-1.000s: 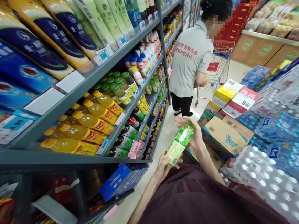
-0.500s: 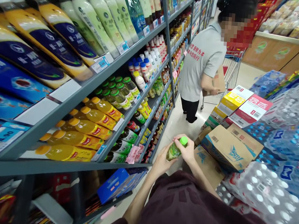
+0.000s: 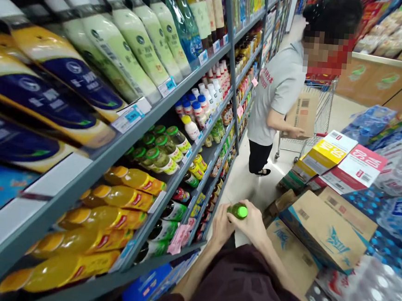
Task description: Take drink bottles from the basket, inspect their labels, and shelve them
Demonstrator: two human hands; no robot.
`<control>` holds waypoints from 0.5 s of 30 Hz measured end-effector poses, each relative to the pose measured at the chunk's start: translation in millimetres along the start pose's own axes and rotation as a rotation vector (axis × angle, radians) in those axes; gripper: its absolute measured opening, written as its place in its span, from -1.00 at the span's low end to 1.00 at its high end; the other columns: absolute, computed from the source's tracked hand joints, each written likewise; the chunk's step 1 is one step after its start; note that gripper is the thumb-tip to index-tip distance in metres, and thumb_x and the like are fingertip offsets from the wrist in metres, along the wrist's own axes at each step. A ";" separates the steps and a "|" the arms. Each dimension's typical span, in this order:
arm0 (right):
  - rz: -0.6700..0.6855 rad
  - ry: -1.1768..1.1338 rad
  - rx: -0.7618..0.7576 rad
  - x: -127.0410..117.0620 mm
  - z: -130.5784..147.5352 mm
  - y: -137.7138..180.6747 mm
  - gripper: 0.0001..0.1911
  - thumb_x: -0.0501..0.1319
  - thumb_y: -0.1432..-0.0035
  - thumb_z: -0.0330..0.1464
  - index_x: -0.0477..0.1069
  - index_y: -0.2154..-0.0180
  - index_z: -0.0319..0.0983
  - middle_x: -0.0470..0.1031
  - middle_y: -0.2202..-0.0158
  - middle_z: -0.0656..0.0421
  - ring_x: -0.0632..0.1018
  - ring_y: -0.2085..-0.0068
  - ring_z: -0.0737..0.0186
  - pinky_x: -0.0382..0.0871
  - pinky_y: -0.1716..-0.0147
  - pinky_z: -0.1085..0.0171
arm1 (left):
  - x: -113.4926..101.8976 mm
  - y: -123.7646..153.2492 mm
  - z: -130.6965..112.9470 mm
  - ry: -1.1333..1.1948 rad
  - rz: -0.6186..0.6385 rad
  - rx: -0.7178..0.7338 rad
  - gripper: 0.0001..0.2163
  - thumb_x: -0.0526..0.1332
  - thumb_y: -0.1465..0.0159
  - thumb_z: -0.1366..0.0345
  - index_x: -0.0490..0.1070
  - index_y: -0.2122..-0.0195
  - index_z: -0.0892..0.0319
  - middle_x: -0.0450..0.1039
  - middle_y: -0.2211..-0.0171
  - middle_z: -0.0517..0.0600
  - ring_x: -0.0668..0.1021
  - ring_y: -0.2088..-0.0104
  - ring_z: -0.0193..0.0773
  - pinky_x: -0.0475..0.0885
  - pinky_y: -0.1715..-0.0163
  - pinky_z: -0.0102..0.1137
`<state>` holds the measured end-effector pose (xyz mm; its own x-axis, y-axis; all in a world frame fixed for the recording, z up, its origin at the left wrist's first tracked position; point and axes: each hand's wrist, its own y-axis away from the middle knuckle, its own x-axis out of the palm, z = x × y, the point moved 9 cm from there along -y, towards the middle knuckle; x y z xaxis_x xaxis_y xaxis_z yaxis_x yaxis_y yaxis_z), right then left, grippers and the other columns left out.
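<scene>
A small drink bottle with a bright green cap (image 3: 242, 212) is between my two hands, in front of my dark shirt. My left hand (image 3: 222, 224) is closed around its left side. From the right, my right hand (image 3: 253, 223) grips it near the top, with the thumb just below the cap. The cap end is tilted up toward me. Most of the bottle's body and its label are hidden by my fingers.
Shelves of bottled drinks (image 3: 129, 177) line my left. Cardboard cartons (image 3: 323, 225) and shrink-wrapped water packs (image 3: 397, 217) are stacked on my right. Ahead in the aisle, a person in a grey shirt (image 3: 278, 91) holds a cardboard box (image 3: 303, 112) beside a shopping cart (image 3: 324, 109).
The bottle has turned in my hands, so its cap now points more toward me and less of its side shows. The person ahead has turned slightly, and my view has shifted.
</scene>
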<state>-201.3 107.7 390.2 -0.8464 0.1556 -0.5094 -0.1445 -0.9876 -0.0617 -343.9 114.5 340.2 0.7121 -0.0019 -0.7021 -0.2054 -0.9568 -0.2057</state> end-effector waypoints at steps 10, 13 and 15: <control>-0.257 -0.283 0.176 42.5 6.6 -151.6 -0.54 0.39 -0.08 -0.06 0.54 0.05 -0.18 0.67 0.17 0.07 0.64 0.21 -0.01 0.52 0.10 0.06 | -44.2 -116.2 91.3 0.178 0.033 0.030 -0.66 0.19 -0.35 0.32 0.35 -0.15 0.13 0.38 -0.19 0.21 0.44 -0.23 -0.04 0.34 -0.25 -0.04; -0.366 -0.293 0.164 40.8 -1.1 -209.2 -0.54 0.29 -0.21 -0.05 0.54 0.00 -0.20 0.64 0.06 0.03 0.61 0.10 0.00 0.46 -0.01 0.05 | -32.0 -115.3 128.4 0.338 0.293 -0.124 -0.76 0.22 -0.30 0.31 0.49 0.02 0.12 0.48 -0.05 0.15 0.51 -0.12 -0.03 0.41 -0.17 -0.04; -0.426 -0.302 0.162 37.7 -11.1 -250.6 -0.53 0.29 -0.21 -0.05 0.53 -0.03 -0.20 0.63 0.05 0.04 0.60 0.09 0.01 0.44 -0.02 0.06 | -22.0 -101.7 155.0 0.598 0.460 -0.371 -0.86 0.33 -0.21 0.29 0.56 0.20 0.10 0.53 0.13 0.08 0.55 -0.02 0.00 0.47 -0.09 -0.07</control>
<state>-191.4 360.8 376.9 -0.8019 0.5640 -0.1972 -0.5635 -0.8236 -0.0638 -442.8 256.9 270.9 0.8688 -0.4685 -0.1602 -0.4023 -0.8565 0.3234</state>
